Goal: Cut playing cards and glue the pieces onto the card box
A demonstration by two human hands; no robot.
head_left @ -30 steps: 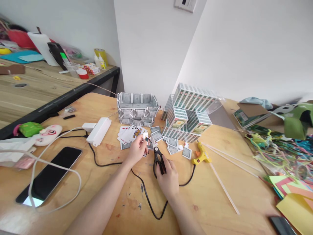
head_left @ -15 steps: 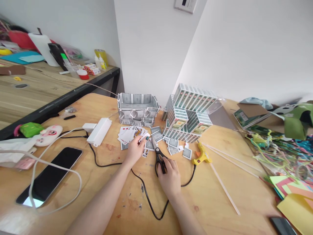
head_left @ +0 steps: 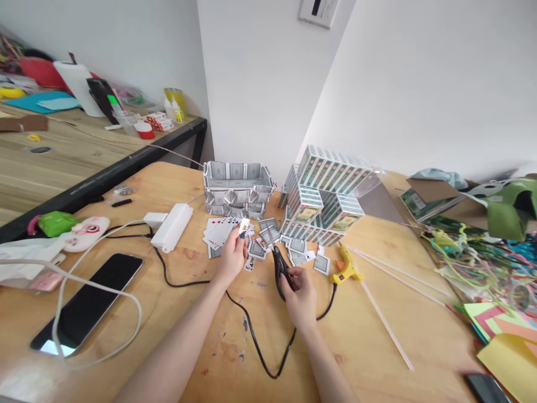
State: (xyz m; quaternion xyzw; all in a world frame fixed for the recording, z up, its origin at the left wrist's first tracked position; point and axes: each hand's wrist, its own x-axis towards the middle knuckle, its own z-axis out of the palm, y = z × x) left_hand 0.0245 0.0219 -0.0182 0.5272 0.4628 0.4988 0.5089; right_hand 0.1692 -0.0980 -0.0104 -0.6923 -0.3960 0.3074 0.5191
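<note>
Between the thumb and fingers of my left hand is a small cut piece of playing card, held up over the pile. My right hand grips black-handled scissors, whose blades point away toward loose card backs. Face-up playing cards lie fanned out just beyond my left hand. Cut card pieces are scattered to the right of the scissors. Behind them stands an open box built from grey-backed cards.
A stack of card packs rises at the back right. The yellow glue gun lies right of my right hand, its black cord looping in front of me. A phone and white power strip are on the left.
My left hand has turned the card piece upright, away from the scissors. The scissors have moved slightly right with my right hand, and their blades look closer together.
</note>
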